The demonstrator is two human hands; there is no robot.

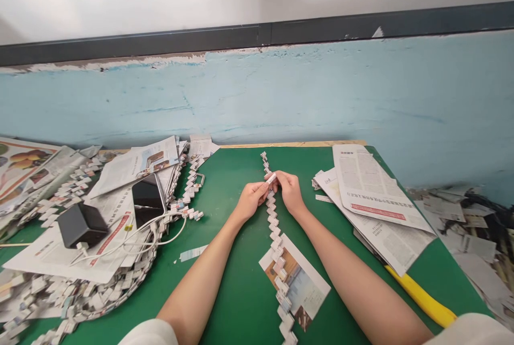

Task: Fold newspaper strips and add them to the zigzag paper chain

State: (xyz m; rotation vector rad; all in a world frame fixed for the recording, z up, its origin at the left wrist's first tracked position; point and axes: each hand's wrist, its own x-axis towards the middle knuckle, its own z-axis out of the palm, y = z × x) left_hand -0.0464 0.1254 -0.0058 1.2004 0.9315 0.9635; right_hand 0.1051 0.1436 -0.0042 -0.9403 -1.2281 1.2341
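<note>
Two bare forearms enter from the lower edge, white sleeves at the elbows, and slant inward over a green tabletop [225, 173] until the hands nearly meet at centre. The left hand [249, 200] points up and to the right, wrist almost straight, back of the hand facing largely upward; its thumb and curled fingers pinch the lower left end of a small folded paper strip [272, 178]. The right hand [290, 193] leans up and to the left, knuckles raised, with thumb and index finger closed on the upper right end of the same strip; its remaining fingers are bent and partly hidden. The strip lies obliquely between the two sets of fingertips, directly over a zigzag paper chain [274, 225]. The chain runs beneath the hands, from a narrow tip beyond them down to the lower edge, crossing a printed picture sheet [311, 283] between the forearms. Whether the strip is joined to the chain cannot be told. To the right of the right hand lie newspaper sheets [367, 187]; well left of the left hand, a phone [146, 197] rests on papers.
</note>
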